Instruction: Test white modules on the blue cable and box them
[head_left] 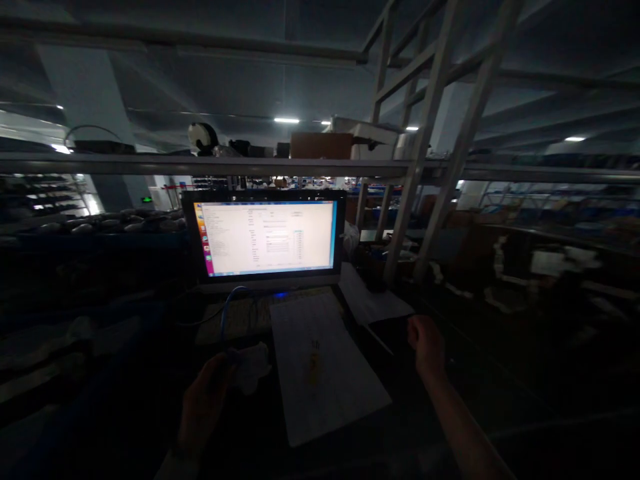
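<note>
My left hand [206, 397] is closed at the lower left, its fingers on a pale, irregular white piece [253, 368] whose kind the dim light hides. A blue cable [224, 313] arches from near that hand towards the foot of the monitor. On the right, my right hand [427, 341] is curled over the dark tabletop. Anything under its fingers is lost in shadow. Between the hands lies a printed white sheet [320, 400] with a small yellow mark or object [314, 367] on it, too dim to name.
A lit monitor [270, 237] stands behind the sheet, below a shelf [200, 164] bearing a cardboard box [321, 145]. Another paper [373, 300] lies to its right. Metal frame posts [427, 133] rise on the right. At left is a blue bin [125, 360] with pale items.
</note>
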### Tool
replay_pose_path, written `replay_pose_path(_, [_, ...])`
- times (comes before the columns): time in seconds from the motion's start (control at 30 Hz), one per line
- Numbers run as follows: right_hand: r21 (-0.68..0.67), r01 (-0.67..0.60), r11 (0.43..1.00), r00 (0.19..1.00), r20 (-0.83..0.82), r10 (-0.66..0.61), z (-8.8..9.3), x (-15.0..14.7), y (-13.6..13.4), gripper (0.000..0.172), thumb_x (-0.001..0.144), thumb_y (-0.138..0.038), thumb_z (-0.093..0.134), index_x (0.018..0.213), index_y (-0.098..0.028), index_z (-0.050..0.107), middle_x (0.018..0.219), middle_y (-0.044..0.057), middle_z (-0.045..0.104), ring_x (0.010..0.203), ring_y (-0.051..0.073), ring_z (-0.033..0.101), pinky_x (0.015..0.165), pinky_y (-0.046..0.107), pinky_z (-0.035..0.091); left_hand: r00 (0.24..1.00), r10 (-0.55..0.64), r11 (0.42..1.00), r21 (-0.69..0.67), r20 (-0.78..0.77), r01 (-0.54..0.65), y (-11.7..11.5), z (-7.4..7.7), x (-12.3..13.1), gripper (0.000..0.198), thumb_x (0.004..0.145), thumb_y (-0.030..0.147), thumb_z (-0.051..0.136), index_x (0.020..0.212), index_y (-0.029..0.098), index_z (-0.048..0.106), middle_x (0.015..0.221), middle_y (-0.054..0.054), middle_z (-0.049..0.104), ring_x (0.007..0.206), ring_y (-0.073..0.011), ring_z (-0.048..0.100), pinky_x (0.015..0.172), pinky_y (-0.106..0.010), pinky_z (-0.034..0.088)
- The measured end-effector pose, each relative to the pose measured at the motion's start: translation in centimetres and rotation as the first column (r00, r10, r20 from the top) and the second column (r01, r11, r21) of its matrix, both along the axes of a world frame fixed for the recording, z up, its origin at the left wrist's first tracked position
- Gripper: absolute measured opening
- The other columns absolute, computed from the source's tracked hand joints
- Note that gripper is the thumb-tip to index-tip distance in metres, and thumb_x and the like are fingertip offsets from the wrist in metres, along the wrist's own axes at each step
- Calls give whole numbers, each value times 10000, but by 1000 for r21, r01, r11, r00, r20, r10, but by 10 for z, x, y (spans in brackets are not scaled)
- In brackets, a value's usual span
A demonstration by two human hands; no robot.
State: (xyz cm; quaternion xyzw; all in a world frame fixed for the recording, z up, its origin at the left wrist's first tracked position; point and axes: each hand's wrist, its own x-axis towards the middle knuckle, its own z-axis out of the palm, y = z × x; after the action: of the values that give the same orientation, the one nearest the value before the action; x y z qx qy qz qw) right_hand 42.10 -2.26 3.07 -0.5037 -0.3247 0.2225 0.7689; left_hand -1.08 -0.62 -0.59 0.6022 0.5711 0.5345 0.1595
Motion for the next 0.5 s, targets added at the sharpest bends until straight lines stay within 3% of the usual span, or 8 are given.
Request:
replay_pose_path(0.1, [-37,186,982,935,314,-165,2,28,-21,179,611,-350,707,740,-242,648,673,-15,595,636,138,521,580,259,429,1000,-6,999,35,-21,6,4,-7,-3,438,676,600,547,937,261,640,966,-25,704,875,-226,667,728,-313,560])
replay_pose_path(0.2, [-38,288,957,716,673,-188,-8,51,-33,240,591,-405,699,795,-279,679,810,15,650,824,223,562,829,400,428,1000,-22,997,76,-16,23,5,-9,-3,410,672,608,549,897,280,647,940,-7,711,844,-220,674,704,-309,569])
replay_pose_path(0.3, [-71,266,961,638,761,-120,-27,65,-34,288,588,-459,688,827,-298,688,914,35,669,933,280,567,918,491,384,999,-40,995,91,15,39,4,-9,-1,422,670,617,551,909,284,650,921,0,716,808,-212,681,676,-302,576])
replay_pose_path(0.5, [-171,325,930,496,868,-14,-63,86,-21,418,640,-553,596,967,-308,685,1117,61,633,1057,329,552,918,544,398,998,-68,996,60,14,67,1,-8,1,396,711,546,565,969,258,653,1005,-13,702,924,-217,661,776,-314,566])
